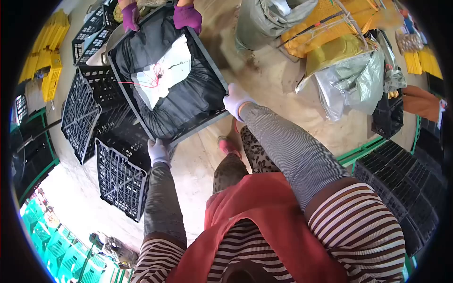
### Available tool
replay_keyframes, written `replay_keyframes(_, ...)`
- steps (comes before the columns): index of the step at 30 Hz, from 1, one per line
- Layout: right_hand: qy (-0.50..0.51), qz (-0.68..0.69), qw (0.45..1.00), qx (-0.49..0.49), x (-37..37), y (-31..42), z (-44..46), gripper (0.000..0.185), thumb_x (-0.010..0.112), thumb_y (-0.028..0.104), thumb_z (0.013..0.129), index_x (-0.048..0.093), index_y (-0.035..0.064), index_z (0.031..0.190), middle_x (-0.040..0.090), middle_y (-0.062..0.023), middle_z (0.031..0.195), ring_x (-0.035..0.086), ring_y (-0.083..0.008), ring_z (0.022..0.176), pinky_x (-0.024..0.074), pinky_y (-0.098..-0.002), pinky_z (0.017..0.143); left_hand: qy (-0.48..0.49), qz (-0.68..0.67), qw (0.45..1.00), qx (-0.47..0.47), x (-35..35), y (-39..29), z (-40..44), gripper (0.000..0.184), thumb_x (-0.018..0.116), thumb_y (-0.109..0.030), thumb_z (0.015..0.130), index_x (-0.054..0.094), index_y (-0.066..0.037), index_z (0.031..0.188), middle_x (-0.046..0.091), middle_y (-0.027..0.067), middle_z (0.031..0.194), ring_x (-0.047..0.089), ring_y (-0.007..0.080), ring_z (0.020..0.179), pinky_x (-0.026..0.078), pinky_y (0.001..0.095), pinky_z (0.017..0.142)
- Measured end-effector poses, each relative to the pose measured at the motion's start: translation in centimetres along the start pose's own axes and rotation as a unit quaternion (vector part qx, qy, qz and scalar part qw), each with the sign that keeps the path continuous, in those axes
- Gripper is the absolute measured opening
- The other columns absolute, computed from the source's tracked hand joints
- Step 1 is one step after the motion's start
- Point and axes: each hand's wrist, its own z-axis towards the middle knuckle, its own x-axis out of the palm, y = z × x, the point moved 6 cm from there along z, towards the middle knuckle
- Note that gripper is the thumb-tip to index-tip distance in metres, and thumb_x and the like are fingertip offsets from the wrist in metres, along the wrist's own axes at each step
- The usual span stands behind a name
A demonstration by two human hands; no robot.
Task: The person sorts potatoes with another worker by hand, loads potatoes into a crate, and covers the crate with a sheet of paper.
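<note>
A black plastic crate (200,128) is held between me and another person. Inside it lies a bulging black bag (200,94), gathered and bound with red string (150,85). A white sheet (177,63) lies on top of the bag. My left hand (158,152), in a pale glove, closes round the near left corner of the crate. At the near right corner my right hand (236,100), gloved alike, grips the rim. Two purple-gloved hands of the other person, one (130,17) and the other (187,18), hold the far side.
Black slatted crates (80,115) stand to the left, another crate (121,179) nearer me. Grey sacks (264,23) and an orange net sack (316,28) sit at the upper right. Stacked black crates (396,179) are on the right, yellow crates (52,75) far left.
</note>
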Motion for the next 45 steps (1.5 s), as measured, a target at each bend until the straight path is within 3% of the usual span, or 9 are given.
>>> replay_keyframes(3,-0.077,-0.065,0.994,0.039,0.2,-6.3,-1.6,0.035,0.047,0.018,0.092,0.048,0.0091,0.126,0.058,-0.0239,0.129,0.056,-0.0397,0.121,0.0438,-0.0521,0.099,-0.011,-0.098,0.994,-0.039,3.0,6.1,-6.0,0.009,0.059,-0.013,0.094,0.052,-0.012,0.088,0.042,-0.0068,0.064,0.04,0.0054,0.057,0.032,0.0258,0.044)
replay_keyframes(6,-0.091,-0.108,0.99,-0.017,3.8,-5.8,-4.9,0.039,0.055,0.022,0.087,0.052,0.0061,0.122,0.056,-0.0259,0.126,0.052,-0.0435,0.12,0.0428,-0.0476,0.1,-0.018,-0.063,0.998,0.002,-1.0,7.5,-9.8,0.033,0.053,-0.01,0.096,0.052,0.001,0.128,0.062,0.0092,0.118,0.06,0.0187,0.099,0.048,0.0284,0.088)
replay_keyframes(9,-0.058,-0.057,0.996,-0.046,8.4,-10.7,-2.1,0.032,0.044,0.018,0.092,0.051,0.0044,0.12,0.058,-0.0282,0.124,0.056,-0.0433,0.118,0.0438,-0.0496,0.099,-0.05,0.008,0.997,0.051,-3.7,15.0,-10.0,0.038,0.05,-0.01,0.096,0.046,0.007,0.13,0.058,0.0129,0.123,0.055,0.0213,0.11,0.042,0.0313,0.098)
replay_keyframes(17,0.048,-0.074,0.996,-0.015,8.8,-15.1,-12.6,0.044,0.027,0.029,0.102,0.054,0.0044,0.127,0.055,-0.0231,0.134,0.051,-0.0391,0.127,0.0391,-0.0477,0.104,-0.095,-0.097,0.99,-0.032,-4.8,24.2,-23.3,0.042,0.047,-0.011,0.099,0.041,0.003,0.137,0.056,0.0153,0.129,0.056,0.0231,0.109,0.043,0.0325,0.097)
replay_keyframes(22,0.057,-0.143,0.982,-0.107,9.9,-20.6,-16.3,0.047,0.044,0.038,0.096,0.06,0.0038,0.124,0.064,-0.0188,0.122,0.062,-0.0386,0.112,0.0482,-0.0479,0.093,-0.11,-0.18,0.971,-0.113,-5.1,28.5,-30.0,0.046,0.051,-0.008,0.098,0.042,-0.008,0.144,0.057,0.0119,0.13,0.059,0.0275,0.108,0.049,0.0378,0.095)
replay_keyframes(25,0.116,-0.208,0.96,-0.148,7.4,-26.9,-19.4,0.034,0.048,0.029,0.093,0.065,0.0036,0.108,0.067,-0.0205,0.11,0.063,-0.0384,0.106,0.0493,-0.0466,0.091,-0.144,0.162,0.941,-0.259,-6.5,29.4,-32.5,0.043,0.051,-0.043,0.097,0.049,-0.018,0.132,0.06,0.0054,0.106,0.056,0.0183,0.081,0.045,0.0332,0.06)
replay_keyframes(30,-0.026,-0.078,0.995,-0.048,-5.0,-49.8,-23.9,0.03,0.051,0.034,0.093,0.068,0.0126,0.106,0.069,-0.0109,0.087,0.064,-0.024,0.082,0.0492,-0.0407,0.077,0.003,0.21,0.916,-0.342,-4.1,27.2,-38.7,0.049,0.048,-0.048,0.097,0.05,-0.023,0.138,0.063,0.0053,0.122,0.059,0.0244,0.109,0.047,0.0433,0.088)
replay_keyframes(37,-0.144,-0.053,0.957,0.245,-25.8,-75.5,-49.5,0.039,0.051,0.029,0.089,0.067,0.0053,0.116,0.065,-0.0203,0.116,0.062,-0.0356,0.108,0.0482,-0.0438,0.093,0.246,0.456,0.837,-0.178,11.7,16.2,-41.7,0.046,0.048,-0.04,0.098,0.048,-0.016,0.138,0.063,0.0073,0.12,0.058,0.0245,0.111,0.046,0.0404,0.092)
replay_keyframes(45,-0.166,0.222,0.892,0.357,-17.5,-103.7,-49.3,0.039,0.053,0.032,0.086,0.071,0.005,0.109,0.067,-0.0203,0.115,0.065,-0.0347,0.108,0.0517,-0.043,0.088,0.393,0.443,0.806,-0.02,49.2,3.9,-50.9,0.044,0.047,-0.031,0.1,0.046,-0.009,0.139,0.063,0.0095,0.119,0.058,0.0247,0.114,0.046,0.0371,0.096)
